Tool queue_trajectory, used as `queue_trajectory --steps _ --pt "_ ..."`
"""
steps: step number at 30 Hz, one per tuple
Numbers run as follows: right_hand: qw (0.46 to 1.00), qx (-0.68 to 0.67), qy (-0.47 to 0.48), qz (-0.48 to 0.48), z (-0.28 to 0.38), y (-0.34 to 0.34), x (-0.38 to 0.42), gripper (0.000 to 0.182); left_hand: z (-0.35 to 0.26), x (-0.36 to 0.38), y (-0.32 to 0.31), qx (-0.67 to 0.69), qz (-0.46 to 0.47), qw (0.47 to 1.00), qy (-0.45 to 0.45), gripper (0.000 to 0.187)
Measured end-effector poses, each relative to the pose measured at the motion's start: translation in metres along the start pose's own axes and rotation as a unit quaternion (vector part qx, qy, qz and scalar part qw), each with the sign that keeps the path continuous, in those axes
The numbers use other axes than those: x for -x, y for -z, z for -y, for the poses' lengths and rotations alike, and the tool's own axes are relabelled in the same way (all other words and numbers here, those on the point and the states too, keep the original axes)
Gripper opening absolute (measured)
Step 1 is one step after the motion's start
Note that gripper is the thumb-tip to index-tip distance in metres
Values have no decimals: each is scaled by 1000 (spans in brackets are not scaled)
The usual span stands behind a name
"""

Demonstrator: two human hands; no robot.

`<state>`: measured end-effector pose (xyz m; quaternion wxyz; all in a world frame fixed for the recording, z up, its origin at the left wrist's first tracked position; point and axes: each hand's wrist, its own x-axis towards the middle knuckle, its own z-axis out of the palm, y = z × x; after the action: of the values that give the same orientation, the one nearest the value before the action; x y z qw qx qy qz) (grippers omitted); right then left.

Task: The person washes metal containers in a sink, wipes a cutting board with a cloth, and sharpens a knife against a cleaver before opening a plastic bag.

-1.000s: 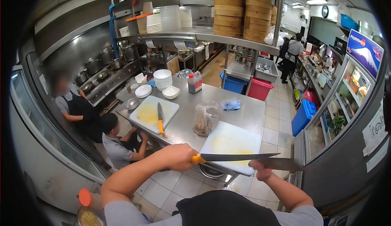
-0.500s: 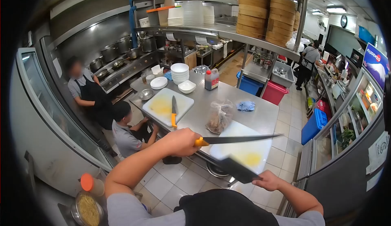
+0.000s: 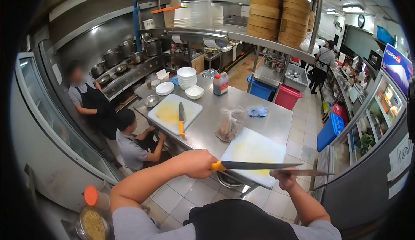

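My left hand [image 3: 199, 163] is wrapped round the yellow handle of a long kitchen knife [image 3: 255, 165], its blade pointing right. My right hand [image 3: 284, 180] grips a cleaver [image 3: 309, 172], seen almost edge-on with the blade reaching right. The knife's tip lies just above the cleaver in this view. Beneath the knife is a white cutting board [image 3: 255, 147] with yellowish stains. Behind it sits a clear plastic bag [image 3: 230, 125] with brown contents. A second yellow-handled knife [image 3: 181, 119] rests on another cutting board [image 3: 162, 110] to the left.
White bowls [image 3: 187, 78], a red-capped jug [image 3: 221, 84] and a blue cloth [image 3: 258, 111] stand or lie on the steel table [image 3: 203, 130]. A person [image 3: 134, 143] crouches at its left side; another person [image 3: 88, 95] stands behind. A glass-door fridge [image 3: 367, 119] is at right.
The cleaver has swung from pointing left, below the knife, to pointing right, nearly edge-on. My right hand has risen slightly; my left hand with the knife has shifted slightly right and down.
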<state>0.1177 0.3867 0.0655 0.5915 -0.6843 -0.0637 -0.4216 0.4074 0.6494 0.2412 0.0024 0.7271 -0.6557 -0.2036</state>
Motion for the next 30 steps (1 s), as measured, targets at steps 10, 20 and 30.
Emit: queue_trajectory --steps 10,20,30 --pt "810 393 -248 360 13 32 -15 35 -19 11 22 -85 12 996 35 31" --pt "937 -346 2 -40 55 14 -39 37 18 -2 16 -34 -85 995 50 27" --pt "962 61 -259 65 4 22 8 35 1 -16 20 -29 -30 997 63 31"
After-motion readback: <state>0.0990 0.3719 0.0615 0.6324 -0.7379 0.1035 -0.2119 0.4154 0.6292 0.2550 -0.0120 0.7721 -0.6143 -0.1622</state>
